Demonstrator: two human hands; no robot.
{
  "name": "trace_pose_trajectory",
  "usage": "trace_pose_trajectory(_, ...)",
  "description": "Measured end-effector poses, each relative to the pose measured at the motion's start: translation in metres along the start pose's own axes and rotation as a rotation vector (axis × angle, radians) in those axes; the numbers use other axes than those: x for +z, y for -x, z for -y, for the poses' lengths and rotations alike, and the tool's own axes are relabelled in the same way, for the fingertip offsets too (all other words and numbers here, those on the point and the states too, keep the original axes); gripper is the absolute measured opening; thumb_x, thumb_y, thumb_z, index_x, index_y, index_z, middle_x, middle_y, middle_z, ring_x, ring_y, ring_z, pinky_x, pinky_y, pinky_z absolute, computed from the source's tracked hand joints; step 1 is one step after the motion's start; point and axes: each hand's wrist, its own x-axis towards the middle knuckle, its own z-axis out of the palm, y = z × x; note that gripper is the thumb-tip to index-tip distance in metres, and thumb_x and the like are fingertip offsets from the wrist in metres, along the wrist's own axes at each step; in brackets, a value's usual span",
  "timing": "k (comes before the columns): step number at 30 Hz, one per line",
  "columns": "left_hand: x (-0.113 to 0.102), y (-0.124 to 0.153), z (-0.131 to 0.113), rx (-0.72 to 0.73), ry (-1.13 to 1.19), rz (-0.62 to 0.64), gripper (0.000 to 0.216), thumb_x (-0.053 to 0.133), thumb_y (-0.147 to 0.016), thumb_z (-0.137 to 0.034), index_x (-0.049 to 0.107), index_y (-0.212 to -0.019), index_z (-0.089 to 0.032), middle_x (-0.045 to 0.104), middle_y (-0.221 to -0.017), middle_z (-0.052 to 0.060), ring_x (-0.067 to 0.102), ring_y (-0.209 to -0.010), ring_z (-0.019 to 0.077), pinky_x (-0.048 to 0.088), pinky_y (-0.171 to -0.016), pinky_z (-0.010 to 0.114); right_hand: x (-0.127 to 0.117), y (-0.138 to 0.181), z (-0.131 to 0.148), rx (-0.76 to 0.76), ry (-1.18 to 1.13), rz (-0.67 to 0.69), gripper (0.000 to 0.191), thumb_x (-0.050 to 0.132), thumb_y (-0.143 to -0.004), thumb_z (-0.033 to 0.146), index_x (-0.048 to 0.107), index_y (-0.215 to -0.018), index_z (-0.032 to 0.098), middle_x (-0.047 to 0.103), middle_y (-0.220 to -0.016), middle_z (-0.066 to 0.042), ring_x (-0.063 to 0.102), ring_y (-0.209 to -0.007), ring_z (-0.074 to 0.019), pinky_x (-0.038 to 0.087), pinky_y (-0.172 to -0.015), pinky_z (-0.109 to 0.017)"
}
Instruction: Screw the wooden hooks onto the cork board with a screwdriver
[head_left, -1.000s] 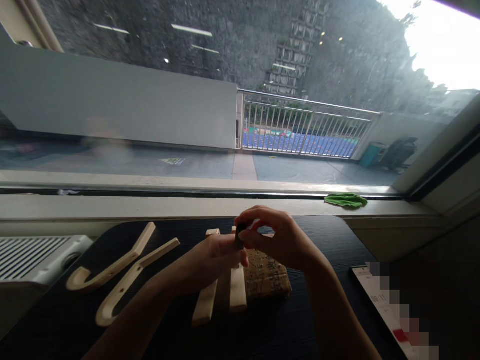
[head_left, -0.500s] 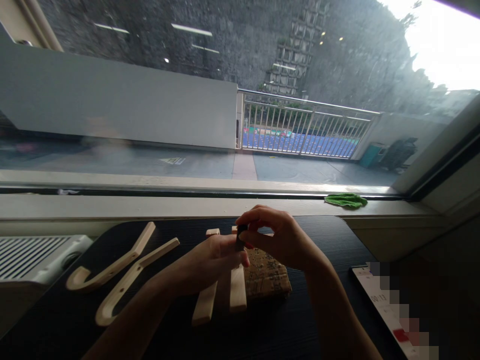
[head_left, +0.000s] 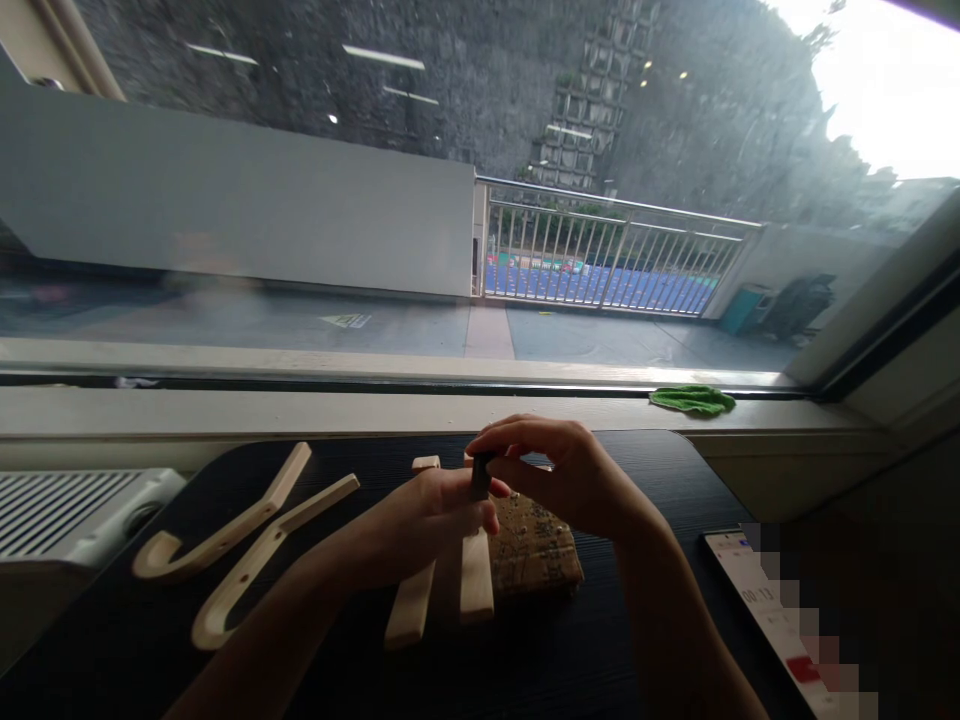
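Held thing: a small dark stubby piece (head_left: 480, 478), upright between both hands, just above 2 pale straight wooden slats (head_left: 476, 590).
Handling: probably light, stiff and hard. It is small enough to slip, so a pinch at each end looks safest. Its material is too dark to tell.
Left hand (head_left: 431, 515): fingers curled in, with the thumb pressed against the piece's lower part.
Right hand (head_left: 577, 480): fingers (head_left: 517, 432) arched over and close together, pinching the piece's top end.
Under the hands: a brown speckled cork-like pad (head_left: 536, 555) lies against the right slat on the black wood-grain bench (head_left: 360, 680).
Left side: 2 pale hook-shaped wooden pieces (head_left: 225, 530) lie side by side, apart from the slats.
Sill: a crumpled green cloth (head_left: 691, 400), well apart from the hands.
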Motion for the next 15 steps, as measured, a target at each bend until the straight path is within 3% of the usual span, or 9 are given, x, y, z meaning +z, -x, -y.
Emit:
trace_pose_trajectory(9,-0.0006,0.0003,0.0017,0.021,-0.056,0.023,0.030,0.041,-0.087,-0.037,0.061,-0.090,-0.016,0.058,-0.085,0.002,0.051,-0.076,0.0149,0.040,-0.070,0.025,-0.0001,0.0007,-0.0002,0.014,-0.006,-0.008,0.019,0.058,-0.080,0.019,0.062,-0.098,0.017,0.061,-0.093,-0.003,0.058,-0.080,-0.0118,0.050,-0.073,-0.028)
trace_pose_trajectory(15,0.0000,-0.0001,0.0006,0.050,-0.036,0.014,0.028,0.040,-0.087,-0.035,0.061,-0.088,-0.015,0.058,-0.085,0.002,0.051,-0.079,0.0156,0.040,-0.073,0.026,0.0036,-0.0010,-0.0022,0.018,0.023,-0.043,0.026,0.060,-0.078,0.021,0.060,-0.104,0.017,0.061,-0.095,-0.003,0.057,-0.081,-0.0117,0.049,-0.075,-0.028)
